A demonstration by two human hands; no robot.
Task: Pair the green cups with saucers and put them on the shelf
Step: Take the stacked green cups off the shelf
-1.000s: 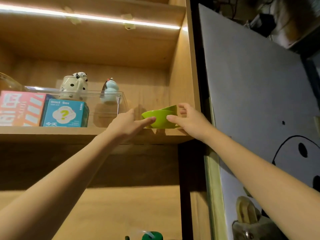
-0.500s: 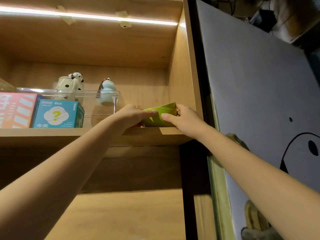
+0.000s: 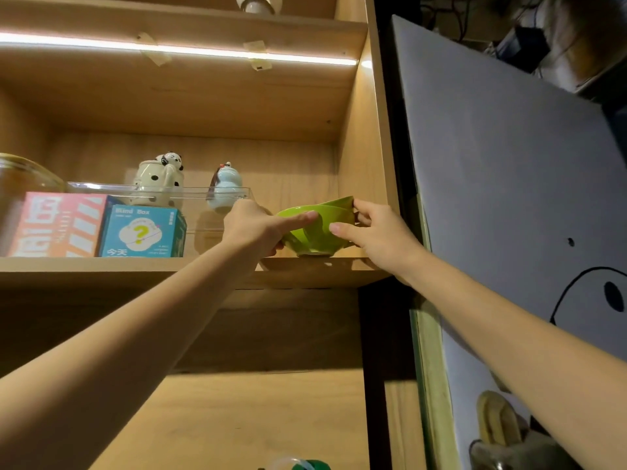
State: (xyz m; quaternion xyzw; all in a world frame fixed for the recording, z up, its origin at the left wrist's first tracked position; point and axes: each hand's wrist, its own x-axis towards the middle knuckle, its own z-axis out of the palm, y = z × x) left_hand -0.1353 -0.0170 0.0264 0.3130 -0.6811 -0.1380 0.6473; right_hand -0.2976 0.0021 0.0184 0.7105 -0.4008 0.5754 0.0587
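**Green set down near the shelf's front edge**

Since a second ago: lowered from mid-air onto the board, foot now touching wood; both hands carried along with it.

Left to right. Pink box (image 3: pixel 56 225) and teal box (image 3: pixel 142 230) up front on the shelf (image 3: pixel 135 266), clear tray (image 3: pixel 159 193) behind with spotted teapot (image 3: pixel 159 179) and pale blue figurine (image 3: pixel 225 186). Just right of these, left hand (image 3: pixel 252 228) clamped on the green cup (image 3: pixel 314 234), thumb along the rim, remaining fingers tucked under the near side. Behind and above that rim, a second green edge, probably the saucer (image 3: pixel 339 200), tilted rather than flat; exact seating impossible to tell from below. Right hand (image 3: pixel 376 232) likewise closed on the stack from the other side, thumb on the wall, fingers round the back, close to the cabinet side panel (image 3: pixel 363 164).

Risks, as judged:
- Set close to the front lip; early release with weight forward, and off the edge.
- Tilted upper piece; letting go unevenly, and a slide or clatter against the cup.
- Viewed from underneath, seating unchecked; worth a small push inward before release.
- Withdrawing the left hand sideways, and a knock to the tray corner or the figurine beside it.
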